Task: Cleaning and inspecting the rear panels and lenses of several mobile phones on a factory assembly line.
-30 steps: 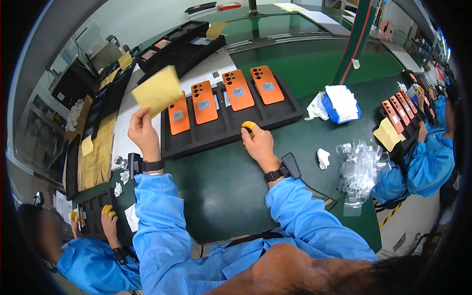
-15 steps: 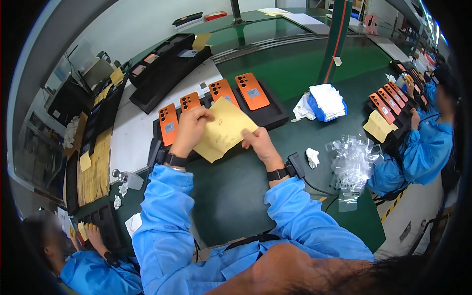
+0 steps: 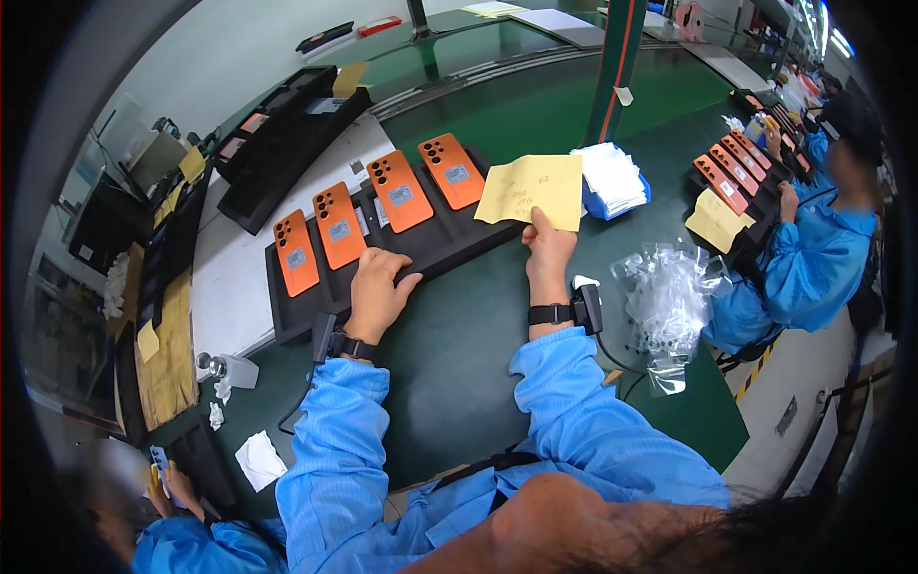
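Between the thumb and fingers of my right hand (image 3: pixel 549 256) is a yellow sheet of paper (image 3: pixel 535 187) with faint handwriting, held up past the right end of a black tray (image 3: pixel 449 251). My left hand (image 3: pixel 381 295) rests at the tray's front edge, fingers slightly bent and thumb apart, holding nothing. Several orange phones lie in a row in the tray, camera side up, each with a small pale label. The phone nearest my left hand (image 3: pixel 339 226) is just beyond its fingertips; another phone (image 3: pixel 450 172) lies at the right end.
Right of the paper, white wipes (image 3: pixel 615 180) sit in a blue packet. Clear plastic pouches (image 3: pixel 669 306) are heaped nearer me. A bottle (image 3: pixel 234 370) and a white cloth (image 3: pixel 259 461) lie left. A green post (image 3: pixel 612 77) rises behind. Co-workers sit on both sides.
My left hand has let go of the yellow paper and come down to the tray's front edge. The right hand has carried the paper rightward, uncovering the phones. The view has shifted slightly.
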